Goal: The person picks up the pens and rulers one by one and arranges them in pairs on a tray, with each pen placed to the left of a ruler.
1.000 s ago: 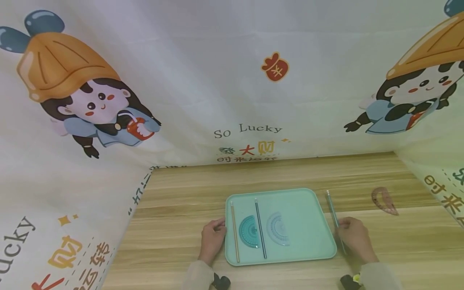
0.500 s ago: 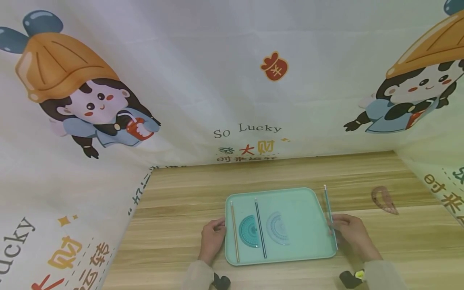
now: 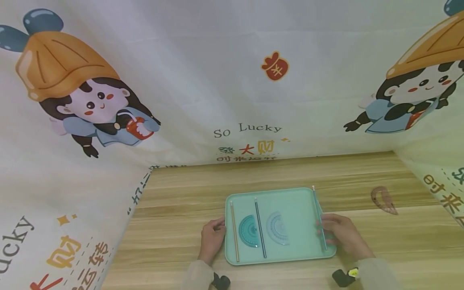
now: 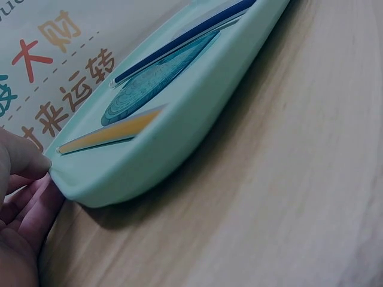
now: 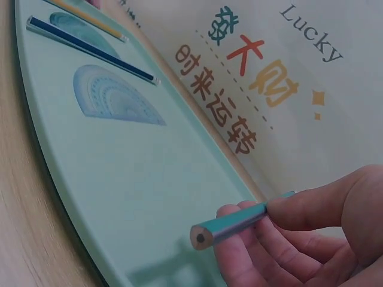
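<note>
At the tray's left side, my left hand (image 3: 212, 238) pinches the rim of the mint-green tray (image 3: 302, 225), thumb on top, as the left wrist view shows. Between thumb and fingers, my right hand (image 3: 344, 234) holds a teal pencil (image 5: 236, 224) over the tray's right part. Its sharpened or cut end, with the dark lead showing, faces the camera in the right wrist view. On the tray lie a yellow pencil (image 3: 235, 233), a teal protractor (image 3: 248, 232), a dark blue pencil (image 3: 260, 228) and a clear bluish protractor (image 3: 278, 228), in that order from the left.
A pinkish protractor (image 3: 384, 200) lies on the wooden table (image 3: 174, 201), right of the tray. Printed cloth (image 3: 188, 88) hangs at the back and both sides of the table.
My right hand has lifted the teal pencil off the table beside the tray and moved it left, over the tray's right edge. The left hand stays where it was.
</note>
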A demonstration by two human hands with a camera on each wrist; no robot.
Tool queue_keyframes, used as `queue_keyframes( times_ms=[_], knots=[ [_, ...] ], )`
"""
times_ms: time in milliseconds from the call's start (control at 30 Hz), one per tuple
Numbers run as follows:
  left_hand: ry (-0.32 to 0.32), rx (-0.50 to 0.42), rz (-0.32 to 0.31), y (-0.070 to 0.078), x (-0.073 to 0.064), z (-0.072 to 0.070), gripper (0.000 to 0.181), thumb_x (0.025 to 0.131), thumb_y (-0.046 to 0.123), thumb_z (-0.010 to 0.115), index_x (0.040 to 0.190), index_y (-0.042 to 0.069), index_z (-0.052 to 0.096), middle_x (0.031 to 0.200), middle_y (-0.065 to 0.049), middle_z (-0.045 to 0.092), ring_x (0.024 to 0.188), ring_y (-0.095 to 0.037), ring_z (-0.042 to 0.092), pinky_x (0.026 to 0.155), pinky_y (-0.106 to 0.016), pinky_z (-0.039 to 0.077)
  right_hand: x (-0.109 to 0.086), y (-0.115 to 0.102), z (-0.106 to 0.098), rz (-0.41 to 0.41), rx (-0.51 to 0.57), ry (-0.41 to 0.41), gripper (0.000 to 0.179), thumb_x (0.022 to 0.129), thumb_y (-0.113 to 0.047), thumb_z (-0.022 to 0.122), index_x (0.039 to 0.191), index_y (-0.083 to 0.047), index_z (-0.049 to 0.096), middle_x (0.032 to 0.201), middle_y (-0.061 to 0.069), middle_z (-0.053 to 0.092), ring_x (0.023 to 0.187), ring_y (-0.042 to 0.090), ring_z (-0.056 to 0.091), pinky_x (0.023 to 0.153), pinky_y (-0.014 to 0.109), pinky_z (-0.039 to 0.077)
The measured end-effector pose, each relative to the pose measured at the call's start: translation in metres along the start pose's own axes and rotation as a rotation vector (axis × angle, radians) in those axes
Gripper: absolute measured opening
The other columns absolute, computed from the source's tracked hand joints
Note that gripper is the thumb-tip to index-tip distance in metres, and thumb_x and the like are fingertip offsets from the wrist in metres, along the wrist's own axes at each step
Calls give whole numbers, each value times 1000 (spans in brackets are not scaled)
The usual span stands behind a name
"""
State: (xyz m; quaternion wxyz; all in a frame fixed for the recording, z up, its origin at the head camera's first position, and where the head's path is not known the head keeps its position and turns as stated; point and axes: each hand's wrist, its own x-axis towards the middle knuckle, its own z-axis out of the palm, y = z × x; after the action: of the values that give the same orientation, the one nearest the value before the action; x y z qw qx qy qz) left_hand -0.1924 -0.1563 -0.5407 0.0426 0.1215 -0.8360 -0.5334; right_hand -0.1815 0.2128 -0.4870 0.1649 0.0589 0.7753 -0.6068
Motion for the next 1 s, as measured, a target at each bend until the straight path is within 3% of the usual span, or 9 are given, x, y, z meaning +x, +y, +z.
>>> queue_keyframes(
  times_ms=[267, 1000],
  knots=[
    [2, 6, 10, 0, 1, 1, 32, 84, 4, 58, 115, 3, 67, 99, -8, 68, 93, -20, 62, 84, -37, 53, 4, -1, 14, 11, 35, -40, 50, 95, -15, 52, 135, 12, 37, 123, 21, 62, 98, 22, 67, 83, 43, 57],
    [6, 5, 4, -1, -1, -2, 32, 84, 4, 58, 114, 3, 67, 99, -8, 68, 94, -20, 62, 85, -37, 52, 19, -5, 55, 37, 64, -1, 46, 90, -8, 55, 129, 14, 43, 117, 25, 64, 92, 26, 69, 76, 42, 59]
  ],
)
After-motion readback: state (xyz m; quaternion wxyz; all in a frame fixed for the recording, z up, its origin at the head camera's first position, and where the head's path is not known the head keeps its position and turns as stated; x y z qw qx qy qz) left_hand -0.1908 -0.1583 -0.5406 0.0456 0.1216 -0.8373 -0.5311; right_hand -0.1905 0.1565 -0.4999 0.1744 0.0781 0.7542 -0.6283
